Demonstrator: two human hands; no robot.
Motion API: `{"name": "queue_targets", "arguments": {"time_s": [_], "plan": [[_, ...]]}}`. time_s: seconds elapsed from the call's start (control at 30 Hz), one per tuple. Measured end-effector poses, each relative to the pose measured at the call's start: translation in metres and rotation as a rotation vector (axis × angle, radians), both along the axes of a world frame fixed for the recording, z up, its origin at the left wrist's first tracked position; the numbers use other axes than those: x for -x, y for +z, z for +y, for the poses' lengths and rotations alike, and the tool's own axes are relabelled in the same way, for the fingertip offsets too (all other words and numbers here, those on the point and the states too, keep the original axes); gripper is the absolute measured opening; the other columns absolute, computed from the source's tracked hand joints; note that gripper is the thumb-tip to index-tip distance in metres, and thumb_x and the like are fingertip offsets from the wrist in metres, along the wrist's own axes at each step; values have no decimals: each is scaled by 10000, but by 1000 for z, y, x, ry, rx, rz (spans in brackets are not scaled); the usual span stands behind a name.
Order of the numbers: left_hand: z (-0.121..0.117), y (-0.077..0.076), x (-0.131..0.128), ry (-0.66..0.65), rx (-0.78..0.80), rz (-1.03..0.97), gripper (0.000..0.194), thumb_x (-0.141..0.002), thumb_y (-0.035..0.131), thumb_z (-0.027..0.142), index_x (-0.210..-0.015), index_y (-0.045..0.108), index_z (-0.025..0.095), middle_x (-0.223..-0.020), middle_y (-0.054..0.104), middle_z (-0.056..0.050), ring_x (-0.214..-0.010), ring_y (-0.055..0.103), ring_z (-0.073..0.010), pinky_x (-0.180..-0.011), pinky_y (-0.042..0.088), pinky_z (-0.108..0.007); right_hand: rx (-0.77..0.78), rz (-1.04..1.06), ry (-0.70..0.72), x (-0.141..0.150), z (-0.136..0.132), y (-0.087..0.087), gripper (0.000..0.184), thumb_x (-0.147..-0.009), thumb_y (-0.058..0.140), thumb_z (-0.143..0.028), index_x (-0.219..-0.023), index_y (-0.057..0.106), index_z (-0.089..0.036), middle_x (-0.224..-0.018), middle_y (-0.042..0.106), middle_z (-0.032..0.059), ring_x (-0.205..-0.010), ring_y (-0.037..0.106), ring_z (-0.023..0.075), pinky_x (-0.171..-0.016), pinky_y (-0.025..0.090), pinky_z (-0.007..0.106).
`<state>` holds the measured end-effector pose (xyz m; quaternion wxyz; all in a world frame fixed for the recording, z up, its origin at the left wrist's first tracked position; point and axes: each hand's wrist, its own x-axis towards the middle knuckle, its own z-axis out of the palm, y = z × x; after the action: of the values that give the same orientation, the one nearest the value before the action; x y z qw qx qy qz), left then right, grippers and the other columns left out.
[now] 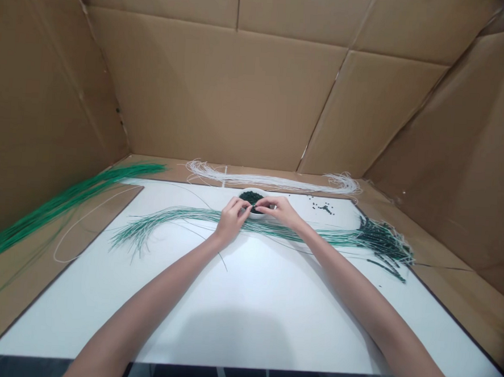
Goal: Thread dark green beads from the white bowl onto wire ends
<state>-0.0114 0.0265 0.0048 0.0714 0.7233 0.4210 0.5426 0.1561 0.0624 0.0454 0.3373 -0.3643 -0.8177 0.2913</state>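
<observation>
My left hand (pixel 232 217) is pinched closed at the near rim of a white bowl (pixel 259 216). A thin pale strand seems to show at its fingertips. Facing it, my right hand (pixel 280 208) pinches thumb and finger together, the tips almost meeting those of the left. Whatever sits in the right pinch is too small to make out. Small dark beads (pixel 250 197) fill the bowl, partly hidden by my fingers. Just below my hands a long bundle of green and white strands (pixel 182 212) runs across the white board, passing under my forearms.
At the bundle's right end, strands carry dark beaded lengths (pixel 383 242). Loose beads (pixel 325 208) are scattered right of the bowl. A white strand bundle (pixel 273 182) lies behind the board (pixel 228 301), a green one (pixel 76 195) at left. Cardboard walls (pixel 215 89) enclose the space.
</observation>
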Motion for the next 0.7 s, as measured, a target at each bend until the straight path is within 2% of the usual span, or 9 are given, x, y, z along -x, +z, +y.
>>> {"name": "queue_targets", "arguments": {"time_s": [0.3,0.7], "plan": [[0,0,-1,-4,4,4,105,-812,485,233,-800,563,164,-776,509,-9,-585,438,-73,-591,384,-192,-39,-7,-8,-1,0,-2,240,-720,555,-343,-798,668,-146,-779,666,44,-670,568,141,-626,421,240],[-2,3,-1,-14,-4,10,109,-816,477,235,-794,556,165,-770,504,-8,-553,409,-69,-572,376,-194,16,71,12,-2,-2,2,262,-737,539,-358,-814,655,-136,-781,657,55,-699,591,156,-656,447,255]]}}
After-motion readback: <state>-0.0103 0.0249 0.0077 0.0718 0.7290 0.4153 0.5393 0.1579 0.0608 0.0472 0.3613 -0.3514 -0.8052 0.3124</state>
